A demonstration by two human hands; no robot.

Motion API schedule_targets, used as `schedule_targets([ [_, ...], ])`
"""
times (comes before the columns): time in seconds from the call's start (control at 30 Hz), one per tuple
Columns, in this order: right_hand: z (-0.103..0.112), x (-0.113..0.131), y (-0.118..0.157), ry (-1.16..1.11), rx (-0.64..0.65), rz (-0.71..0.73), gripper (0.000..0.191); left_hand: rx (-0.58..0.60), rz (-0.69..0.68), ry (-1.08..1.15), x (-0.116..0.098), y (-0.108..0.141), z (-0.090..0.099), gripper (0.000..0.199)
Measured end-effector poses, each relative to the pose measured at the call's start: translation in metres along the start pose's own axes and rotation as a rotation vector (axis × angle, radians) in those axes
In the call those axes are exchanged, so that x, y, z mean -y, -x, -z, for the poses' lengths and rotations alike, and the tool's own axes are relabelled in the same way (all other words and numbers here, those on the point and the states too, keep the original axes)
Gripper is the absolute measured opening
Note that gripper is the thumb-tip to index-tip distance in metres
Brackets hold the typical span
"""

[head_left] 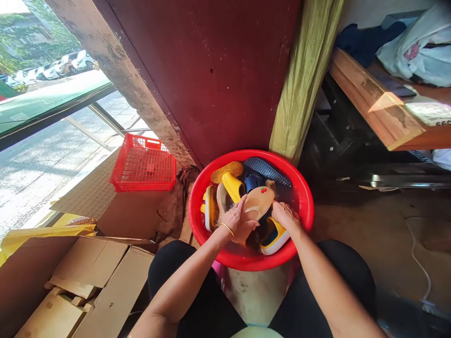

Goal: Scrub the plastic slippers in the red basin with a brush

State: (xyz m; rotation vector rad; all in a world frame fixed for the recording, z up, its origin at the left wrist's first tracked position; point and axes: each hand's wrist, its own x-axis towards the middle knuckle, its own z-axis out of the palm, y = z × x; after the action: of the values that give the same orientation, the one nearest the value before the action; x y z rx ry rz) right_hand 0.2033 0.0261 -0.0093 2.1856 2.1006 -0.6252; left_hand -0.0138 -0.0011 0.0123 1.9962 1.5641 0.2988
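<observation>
A red basin (307,206) of water stands between the knees, with several slippers in it. My left hand (237,220) grips a beige slipper (259,202) with a small red cherry decoration near its end. My right hand (284,216) is closed at that slipper's right edge; what its fingers hold, if anything, is hidden. Below it lies a yellow slipper with a white sole (276,241). Around the left side are a yellow slipper (232,185), another on its side (211,209) and a yellow sole (226,172). A dark blue sole (268,171) rests at the back.
A red plastic crate (144,164) sits on cardboard to the left. Opened cardboard boxes (88,267) fill the lower left. Behind the basin rises a dark red door panel (211,80). A wooden table (380,98) with bags stands at upper right; a white cable (417,258) lies on the floor.
</observation>
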Motion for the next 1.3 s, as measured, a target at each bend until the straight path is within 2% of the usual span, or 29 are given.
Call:
schedule_targets([
  [0.13,-0.001,-0.008,-0.006,-0.028,-0.038,-0.023,0.049,0.075,0.137,-0.035,0.006,-0.004,-0.008,0.113],
  [0.2,0.001,-0.017,-0.005,-0.063,-0.115,0.006,0.056,0.070,0.171,-0.010,0.013,-0.005,-0.007,0.115],
  [0.3,0.003,-0.027,0.008,-0.124,-0.286,0.145,0.059,0.063,0.162,0.042,0.020,-0.006,-0.005,0.108],
  [0.37,0.001,-0.026,0.023,-0.080,-0.334,0.253,0.058,0.054,0.161,0.004,0.019,-0.006,-0.007,0.099],
  [0.5,-0.001,-0.007,0.045,0.161,-0.248,0.365,0.058,-0.023,0.194,-0.145,0.007,-0.002,-0.020,0.095],
  [0.57,0.002,-0.002,0.045,0.233,-0.234,0.312,0.060,-0.052,0.185,-0.179,0.002,0.001,-0.026,0.093],
  [0.67,0.008,-0.009,0.040,0.249,-0.269,0.204,0.059,-0.059,0.147,-0.184,0.001,0.002,-0.029,0.088],
  [0.8,0.009,-0.017,0.039,0.241,-0.322,0.166,0.056,-0.048,0.188,-0.137,0.007,-0.001,-0.028,0.085],
  [0.93,0.005,-0.007,0.046,0.211,-0.259,0.271,0.056,-0.054,0.192,0.003,0.018,-0.009,-0.024,0.086],
  [1.0,0.010,-0.005,0.048,0.206,-0.219,0.270,0.055,-0.052,0.166,0.080,0.023,-0.012,-0.023,0.085],
  [1.1,0.025,-0.019,0.051,0.162,-0.134,0.246,0.054,-0.047,0.185,0.165,0.031,-0.017,-0.019,0.085],
  [1.2,0.042,-0.048,0.055,0.139,-0.041,0.226,0.054,-0.041,0.234,0.256,0.037,-0.018,-0.015,0.085],
  [1.3,0.053,-0.074,0.059,0.169,-0.003,0.147,0.048,-0.022,0.267,0.285,0.042,-0.019,-0.014,0.085],
])
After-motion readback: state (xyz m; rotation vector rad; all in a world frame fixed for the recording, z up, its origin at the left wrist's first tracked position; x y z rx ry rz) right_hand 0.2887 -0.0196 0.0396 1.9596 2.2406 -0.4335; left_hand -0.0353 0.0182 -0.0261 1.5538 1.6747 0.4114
